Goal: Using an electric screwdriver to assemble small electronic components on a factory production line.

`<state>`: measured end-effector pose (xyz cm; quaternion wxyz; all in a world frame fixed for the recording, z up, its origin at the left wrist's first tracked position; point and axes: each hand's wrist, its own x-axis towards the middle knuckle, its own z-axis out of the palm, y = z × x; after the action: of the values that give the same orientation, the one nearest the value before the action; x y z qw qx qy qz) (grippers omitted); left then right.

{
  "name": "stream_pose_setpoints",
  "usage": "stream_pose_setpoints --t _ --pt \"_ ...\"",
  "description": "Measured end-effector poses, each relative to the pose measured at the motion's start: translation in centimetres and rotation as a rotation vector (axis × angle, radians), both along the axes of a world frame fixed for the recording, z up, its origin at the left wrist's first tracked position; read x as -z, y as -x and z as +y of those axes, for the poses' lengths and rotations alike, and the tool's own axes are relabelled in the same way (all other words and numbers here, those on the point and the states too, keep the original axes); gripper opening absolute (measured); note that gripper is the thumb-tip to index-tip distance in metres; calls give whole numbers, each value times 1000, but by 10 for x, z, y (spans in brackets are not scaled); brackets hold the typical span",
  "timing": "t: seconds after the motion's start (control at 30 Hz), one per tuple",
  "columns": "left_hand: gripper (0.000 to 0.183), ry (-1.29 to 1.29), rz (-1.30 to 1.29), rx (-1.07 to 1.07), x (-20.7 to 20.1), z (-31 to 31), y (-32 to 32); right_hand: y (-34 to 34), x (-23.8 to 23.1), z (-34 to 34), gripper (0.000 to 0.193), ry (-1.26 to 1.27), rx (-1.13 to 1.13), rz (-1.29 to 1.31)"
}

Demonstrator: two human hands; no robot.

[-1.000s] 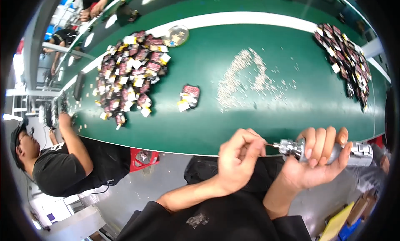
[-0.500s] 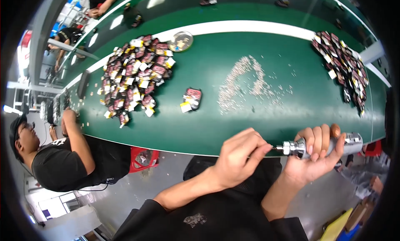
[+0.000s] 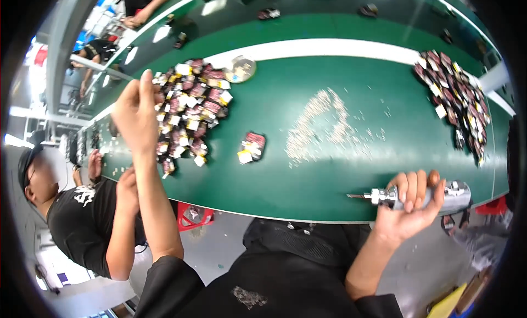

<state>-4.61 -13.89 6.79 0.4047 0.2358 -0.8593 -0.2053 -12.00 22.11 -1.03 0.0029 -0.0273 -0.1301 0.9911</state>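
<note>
Green table (image 3: 274,191): it carries a big left pile (image 3: 192,112) of dark packs with white and yellow tags, and a right pile (image 3: 458,101) of similar packs. Between the piles, small white sticks (image 3: 318,126) lie loose and scattered.
Beyond the white strip (image 3: 335,48): several dark things (image 3: 269,14) lie well apart from each other.
In the way: the left hand (image 3: 136,117) hides the left edge of the left pile, and its forearm passes before the co-worker (image 3: 77,224) at the left side.
Round dish (image 3: 253,65): it stands beside the far end of the left pile — inside are pale small pieces, too small to tell.
Count: 2 piles, 1 round dish, 1 single pack (image 3: 252,148), 1 silver power tool (image 3: 458,196); the sticks are too many to count.
Single pack: it lies flat between the left pile and the sticks, apart from both.
Right hand (image 3: 410,202): it grasps the silver power tool above the near table edge, with the thin bit (image 3: 358,196) pointing left.
Left hand: raised, fingers bent, thumb up — whether it pinches something, I cannot tell.
</note>
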Motion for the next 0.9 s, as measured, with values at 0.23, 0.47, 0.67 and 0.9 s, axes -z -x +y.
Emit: stream_pose_setpoints --t 0.23,0.47,0.67,0.9 --pt "31 154 -559 -248 29 -152 63 -6 15 3 16 -51 -42 23" --pt "50 125 -768 -380 67 -208 136 -3 14 -4 14 -144 -28 22" --pt "42 261 -815 -301 86 -246 147 -3 8 -9 15 -191 -40 -9" --pt "22 241 -559 21 71 -255 121 0 13 -7 15 -172 -117 76"
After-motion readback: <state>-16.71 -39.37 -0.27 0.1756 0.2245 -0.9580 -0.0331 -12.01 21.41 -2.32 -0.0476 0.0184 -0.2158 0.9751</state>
